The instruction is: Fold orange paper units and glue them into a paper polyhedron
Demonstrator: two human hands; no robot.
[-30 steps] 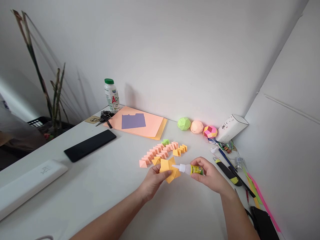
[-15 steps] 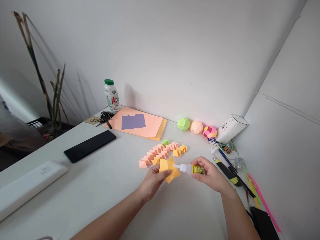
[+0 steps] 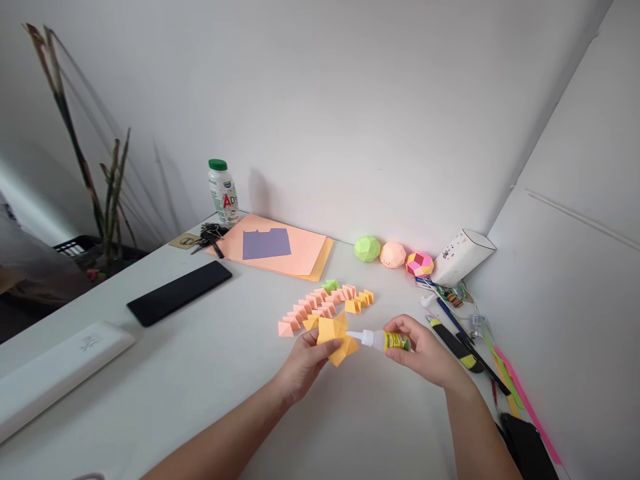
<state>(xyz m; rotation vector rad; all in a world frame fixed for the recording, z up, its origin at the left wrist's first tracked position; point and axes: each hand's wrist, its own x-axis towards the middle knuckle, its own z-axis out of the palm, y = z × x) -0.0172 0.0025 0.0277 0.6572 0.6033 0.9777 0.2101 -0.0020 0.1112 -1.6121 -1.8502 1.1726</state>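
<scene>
My left hand (image 3: 306,363) pinches a yellow-orange folded paper piece (image 3: 331,333), its thumb lying across the front and its fingers behind. In my right hand (image 3: 417,350) is a small glue bottle (image 3: 395,341) with a yellow label and a white nozzle, tipped sideways. The nozzle tip points left and meets the right side of the paper piece; whether glue is coming out is too small to tell. Just beyond the hands stand rows of folded pink paper units (image 3: 307,307), with a few orange paper units (image 3: 359,303) and a green one (image 3: 331,285) beside them.
Green (image 3: 367,249), peach (image 3: 393,255) and multicoloured paper balls (image 3: 420,265) sit along the wall. A cutter knife (image 3: 454,343) and pens lie at right. Pink paper sheets (image 3: 305,250), a bottle (image 3: 224,193) and a black slab (image 3: 180,292) are at left.
My right hand and the glue bottle have shifted very slightly to the right. The left hand and paper piece have barely moved.
</scene>
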